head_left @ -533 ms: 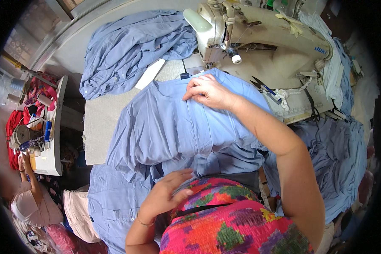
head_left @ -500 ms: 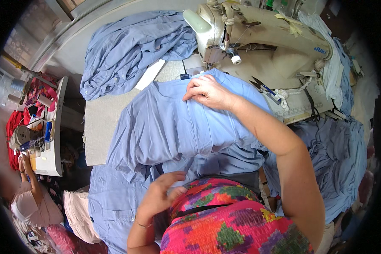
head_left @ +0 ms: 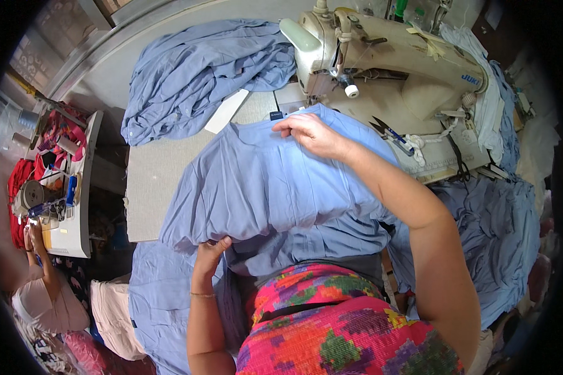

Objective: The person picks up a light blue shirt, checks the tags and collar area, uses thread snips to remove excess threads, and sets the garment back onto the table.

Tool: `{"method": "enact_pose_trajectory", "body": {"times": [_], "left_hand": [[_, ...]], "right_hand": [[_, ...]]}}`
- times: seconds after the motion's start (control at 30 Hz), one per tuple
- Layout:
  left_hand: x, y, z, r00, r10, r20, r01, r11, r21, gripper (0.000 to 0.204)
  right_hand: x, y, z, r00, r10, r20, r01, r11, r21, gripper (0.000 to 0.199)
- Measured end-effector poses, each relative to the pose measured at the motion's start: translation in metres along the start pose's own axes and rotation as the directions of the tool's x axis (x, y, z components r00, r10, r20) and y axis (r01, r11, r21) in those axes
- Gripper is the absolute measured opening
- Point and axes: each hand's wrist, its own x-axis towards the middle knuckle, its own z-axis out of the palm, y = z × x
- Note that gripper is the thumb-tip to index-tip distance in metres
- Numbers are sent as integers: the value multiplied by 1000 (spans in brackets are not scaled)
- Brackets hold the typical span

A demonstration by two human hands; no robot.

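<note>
A light blue shirt lies spread over the sewing table's front, its neckline toward the sewing machine's needle. A small dark label shows at the neckline. My right hand is closed on the cloth just below the neckline, its fingers pressed together and pointing left. At the near left edge of the same shirt, my left hand grips the cloth with the thumb on top; the other fingers are mostly hidden in the folds. The sewing machine stands beyond the shirt, and its needle area is just past the neckline.
A heap of blue garments covers the table's back left. Black scissors and a blue-handled snipper lie right of the shirt. More blue cloth is piled at the right. At the far left, another person works at a second machine.
My left hand has moved up and forward from near my waist and taken hold of the shirt's near edge. My right hand stays near the neckline, its fingers shifted slightly.
</note>
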Motion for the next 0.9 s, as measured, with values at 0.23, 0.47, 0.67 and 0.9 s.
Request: {"method": "enact_pose_trajectory", "body": {"times": [0.23,0.47,0.67,0.9], "left_hand": [[-28,-16,-16,993,-115,42,120,977,-173,48],[-81,67,47,995,99,-17,-93,849,-520,63],[-96,110,74,941,291,-171,-336,756,-562,62],[-143,173,42,745,539,-393,-652,711,-263,55]], "right_hand": [[-71,-94,-37,933,-103,345,-44,919,392,30],[-288,-58,20,488,838,246,-831,359,426,41],[-215,-61,97,657,751,61,-711,591,381,58],[-128,-139,120,845,170,506,-500,-83,862,73]]}}
